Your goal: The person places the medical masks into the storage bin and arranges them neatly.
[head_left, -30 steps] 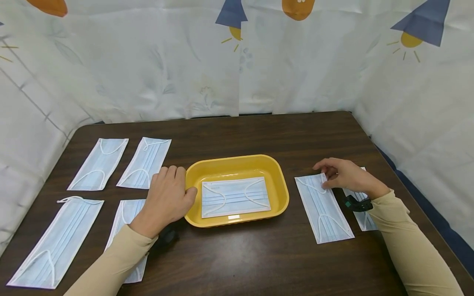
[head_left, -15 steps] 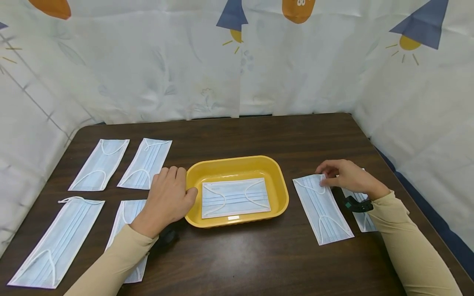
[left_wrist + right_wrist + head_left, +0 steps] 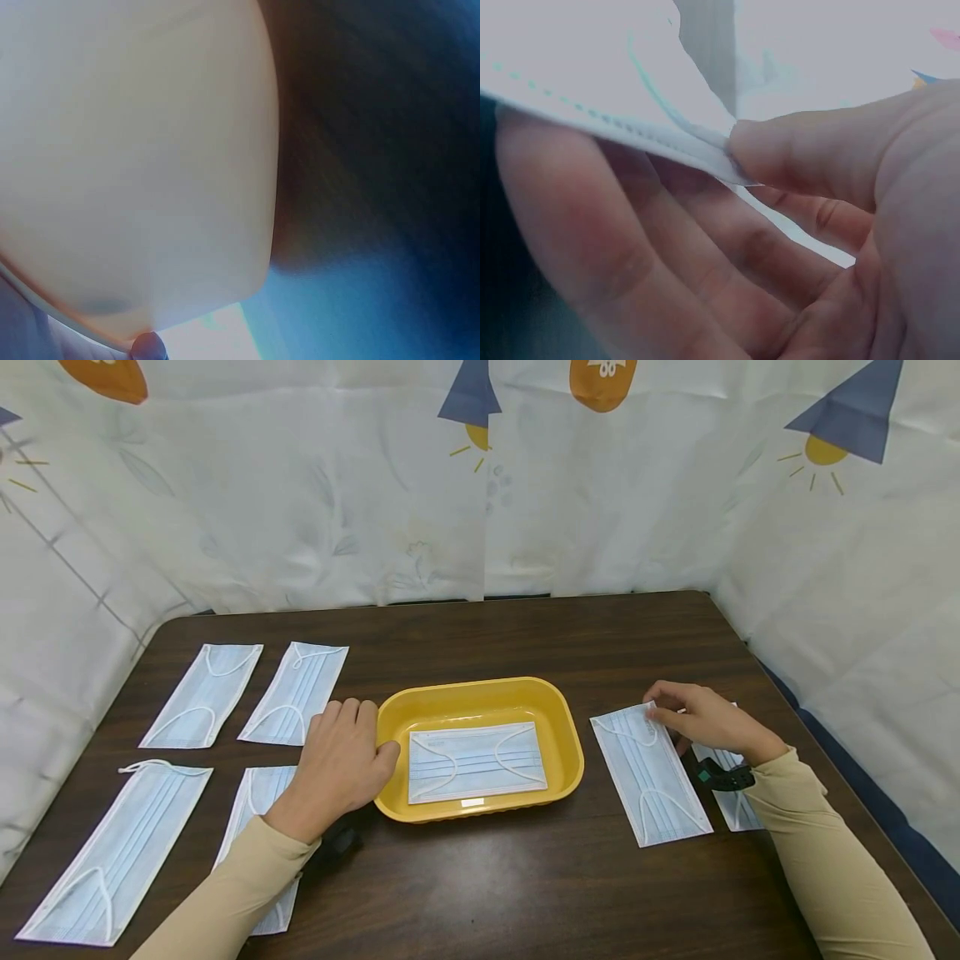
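Head view: a mask lies in the tray, left hand gripping its left end; right hand pinches another mask.

At the middle of the table, a tray is set, with a crosswise mask laid in it. Leftward, a far outer mask and a far inner mask are placed behind a near outer mask and a near inner mask. Right of the tray, a lengthwise mask is held by the right hand; farther right, an end mask is partly covered.
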### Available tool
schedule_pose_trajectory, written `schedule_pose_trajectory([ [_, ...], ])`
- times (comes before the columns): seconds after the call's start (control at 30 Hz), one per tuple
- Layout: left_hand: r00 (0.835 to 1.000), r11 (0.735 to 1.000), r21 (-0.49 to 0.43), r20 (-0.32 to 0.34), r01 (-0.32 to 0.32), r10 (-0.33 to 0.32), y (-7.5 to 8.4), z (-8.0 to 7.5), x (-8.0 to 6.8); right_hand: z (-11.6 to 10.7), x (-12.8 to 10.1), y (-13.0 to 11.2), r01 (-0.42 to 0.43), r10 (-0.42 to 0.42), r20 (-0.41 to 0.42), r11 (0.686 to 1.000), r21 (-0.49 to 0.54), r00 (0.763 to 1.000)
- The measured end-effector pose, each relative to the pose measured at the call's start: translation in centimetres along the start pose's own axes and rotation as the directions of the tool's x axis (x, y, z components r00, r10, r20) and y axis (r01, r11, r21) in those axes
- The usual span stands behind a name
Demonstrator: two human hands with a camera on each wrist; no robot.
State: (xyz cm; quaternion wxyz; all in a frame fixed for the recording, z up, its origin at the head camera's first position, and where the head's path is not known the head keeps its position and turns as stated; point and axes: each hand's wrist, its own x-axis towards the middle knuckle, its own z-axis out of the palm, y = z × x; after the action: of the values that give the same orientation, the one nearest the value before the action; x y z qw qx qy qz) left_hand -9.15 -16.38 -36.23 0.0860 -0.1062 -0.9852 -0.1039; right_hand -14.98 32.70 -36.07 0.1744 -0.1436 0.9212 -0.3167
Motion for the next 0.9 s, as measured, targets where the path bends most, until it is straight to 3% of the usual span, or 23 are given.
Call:
schedule_pose_trajectory([
  [0.3,1.000,1.000,0.004,-0.009,-0.004,0.004,-0.05,0.02,0.02,-0.36,-0.02,-0.17,-0.061,0.055,0.127,0.997,0.044,0.990],
  [0.47,1.000,1.000,0.005,-0.015,-0.006,0.006,-0.04,0.05,0.01,-0.53,-0.18,-0.05,-0.038,0.029,0.175,0.998,0.049,0.984],
  [0.6,1.000,1.000,0.004,-0.015,-0.008,0.008,-0.03,0.02,0.00,-0.54,-0.25,0.10,-0.013,-0.004,0.190,0.996,0.085,0.982],
  [0.9,1.000,1.000,0.003,-0.002,-0.001,0.001,0.02,0.01,0.00,-0.45,-0.31,0.12,-0.031,0.015,0.168,0.995,0.096,0.986],
])
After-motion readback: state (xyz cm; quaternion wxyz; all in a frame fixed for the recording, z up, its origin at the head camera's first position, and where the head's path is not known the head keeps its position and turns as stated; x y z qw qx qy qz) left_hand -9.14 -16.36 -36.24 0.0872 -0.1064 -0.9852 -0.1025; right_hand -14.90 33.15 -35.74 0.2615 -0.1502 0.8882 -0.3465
